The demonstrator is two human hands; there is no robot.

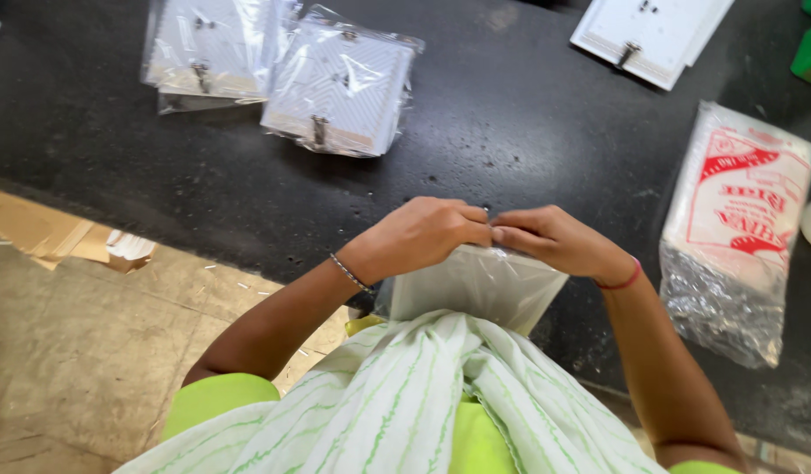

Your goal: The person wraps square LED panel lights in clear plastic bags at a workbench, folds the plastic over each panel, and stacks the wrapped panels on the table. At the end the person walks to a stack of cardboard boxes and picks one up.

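Both hands meet at the near edge of the dark table (511, 114), right up against the person's body. The left hand (423, 235) and the right hand (555, 239) pinch the top edge of a clear plastic bag (475, 290) with a flat white panel inside; the fingers (511, 235) of each hand are closed on that edge, fingertips almost touching. The bag stands upright and leans toward the person, its lower part hidden behind a green-striped white scarf (423, 395).

Toward the far left of the table lie bagged white panels (339, 83), overlapping one another, each with a small metal fitting. An unbagged white panel (647, 31) sits at the far edge, right of the middle. Near the right edge lies a packet of clear bags with red print (739, 219). Torn cardboard (36, 228) lies on the floor to the left.
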